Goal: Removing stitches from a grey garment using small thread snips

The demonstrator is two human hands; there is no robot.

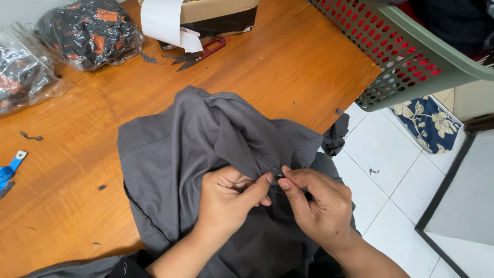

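A dark grey garment (pixel 180 149) lies bunched on the wooden table (pixel 288 67) and hangs over its front edge. My left hand (pixel 229 198) pinches a fold of the grey cloth between thumb and fingers. My right hand (pixel 316 198) grips the same fold right beside it, thumb tip nearly touching the left thumb. Both hands meet at a seam near the middle of the garment. Anything small held between the fingertips is too tiny to tell.
Red-handled thread snips (pixel 198 54) lie at the back of the table by a cardboard box (pixel 216 13). Two plastic bags of dark cloth (pixel 87 31) sit at the back left. A green perforated basket (pixel 411 46) stands at the right. A blue tag (pixel 10 167) lies at the left edge.
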